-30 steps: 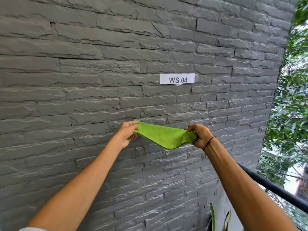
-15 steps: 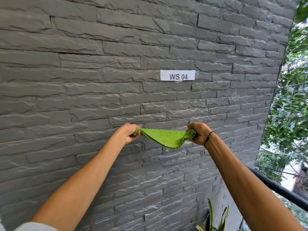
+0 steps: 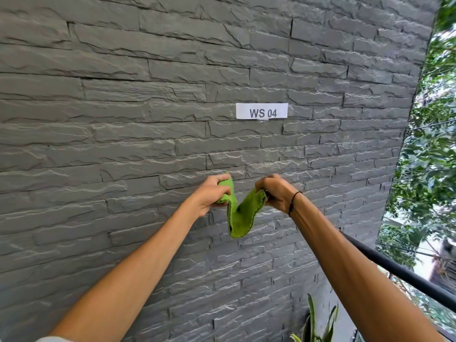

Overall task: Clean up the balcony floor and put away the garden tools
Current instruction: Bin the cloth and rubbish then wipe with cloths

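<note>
A bright green cloth hangs in a deep fold between my two hands, held up at chest height in front of a grey stone wall. My left hand grips its left end and my right hand grips its right end; a thin black band circles the right wrist. The hands are close together, and the middle of the cloth sags below them. The balcony floor and the garden tools are out of view.
The grey stone wall carries a white label reading "WS 04". A black railing runs along the right, with trees beyond. Pointed leaves of a plant show at the bottom edge.
My hands have come much closer together. The cloth, stretched nearly flat between them before, now sags into a deep fold.
</note>
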